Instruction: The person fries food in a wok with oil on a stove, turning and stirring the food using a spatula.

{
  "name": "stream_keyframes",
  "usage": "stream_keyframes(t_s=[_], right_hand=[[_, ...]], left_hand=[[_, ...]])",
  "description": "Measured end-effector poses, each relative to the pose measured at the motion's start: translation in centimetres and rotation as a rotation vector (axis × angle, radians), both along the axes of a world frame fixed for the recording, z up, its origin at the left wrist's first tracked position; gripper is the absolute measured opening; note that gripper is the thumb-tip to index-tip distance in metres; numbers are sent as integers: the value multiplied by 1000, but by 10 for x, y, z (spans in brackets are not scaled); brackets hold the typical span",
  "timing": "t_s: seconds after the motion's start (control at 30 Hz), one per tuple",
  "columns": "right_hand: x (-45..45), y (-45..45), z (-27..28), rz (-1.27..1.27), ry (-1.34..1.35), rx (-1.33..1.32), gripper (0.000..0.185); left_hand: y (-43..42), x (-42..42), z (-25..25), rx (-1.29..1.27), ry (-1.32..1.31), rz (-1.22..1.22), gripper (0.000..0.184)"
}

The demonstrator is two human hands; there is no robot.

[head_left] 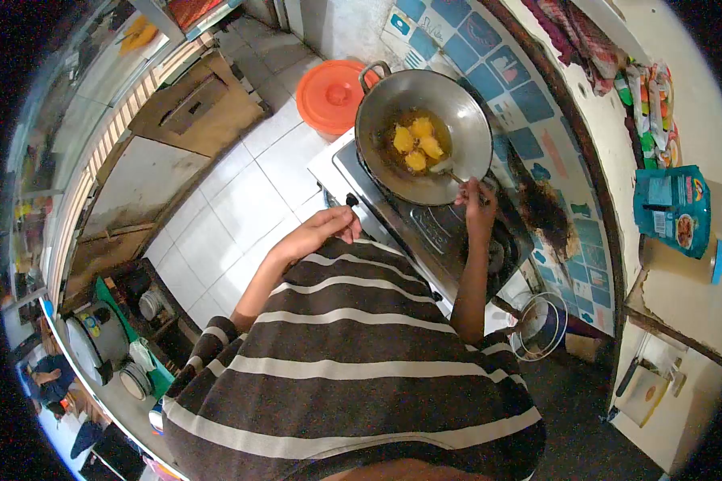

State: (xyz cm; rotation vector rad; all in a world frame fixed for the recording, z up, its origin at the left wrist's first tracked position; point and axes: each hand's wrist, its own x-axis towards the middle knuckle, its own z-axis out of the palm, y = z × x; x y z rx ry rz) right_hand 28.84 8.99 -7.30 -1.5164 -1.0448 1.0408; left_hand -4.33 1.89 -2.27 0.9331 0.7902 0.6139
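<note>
The right hand [476,199] has its fingers gripping a utensil [444,167] at the wok's [470,120] five o'clock, beside yellow pieces [417,143]; the left hand's [329,230] fingers curl closed near a knob [351,200].

Open on the left, walled on the right
Room to pass above the floor tiles [231,192]; the orange bucket [326,90] flanks the looped handle [363,78] of the wok [471,120], the tiled wall [528,107] its right side.

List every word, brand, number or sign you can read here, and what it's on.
No text reads clearly.
Teal pouch: brand lettering and barcode, too blurred.
Hanging sachets: print too small.
Stove: markings on its top, unreadable.
Wall tiles: script-like marks, unreadable.
</note>
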Motion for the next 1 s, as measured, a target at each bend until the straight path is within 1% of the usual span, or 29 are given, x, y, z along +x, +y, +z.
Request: stream_keyframes(t_s=[0.03, 0.07, 0.17, 0.27, 0.37, 0.47, 0.53, 0.57, 0.6, 0.63, 0.7, 0.73, 0.77, 0.83, 0.87, 0.97, 1.0], right_hand=[[4, 3, -9, 13, 55, 23, 32], [8, 7, -17, 25, 108, 47, 32], [4, 11, -17, -37, 182, 44, 31], [8, 13, -19, 19, 158, 146, 32], [2, 15, -23, -76, 108, 114, 32], [6, 11, -22, -49, -42, 77, 30], [21, 12, -44, 24, -411, 240, 29], [30, 13, -55, 52, -533, 304, 29], [32, 13, -54, 71, -655, 370, 29], [34, 15, -53, 80, -713, 422, 29], [34, 22, -46, 104, -610, 389, 29], [30, 22, -33, 116, -451, 293, 30], [27, 19, -21, 124, -291, 191, 30], [20, 16, 9, 165, -289, 45, 31], [17, 16, 22, 187, -287, -23, 32], [11, 10, 44, 180, -235, -102, 33], [12, 9, 46, 201, -227, -107, 33]], left_hand=[[1, -1, 1, 29, 12, 0, 36], [0, 0, -3, -16, -9, 19, 36], [3, -1, -2, 0, -2, 5, 37], [7, 2, 7, -5, 21, -8, 37], [7, 1, 2, 2, 32, 4, 39], [8, 2, -4, -6, 10, 48, 45], [8, 4, -5, -8, 17, 61, 51], [10, 4, -4, 1, 37, 54, 54], [10, 5, -3, 10, 56, 48, 58], [9, 6, -1, 46, 50, 41, 62], [9, 9, 5, 121, 39, 32, 70], [9, 12, 7, 136, 59, 6, 78], [8, 16, 10, 155, 58, -1, 78], [4, 24, 16, 195, 62, -16, 79], [0, 28, 19, 182, 69, -3, 76], [-12, 43, 15, 168, 56, 15, 70], [-17, 46, 15, 163, 42, 34, 65]])
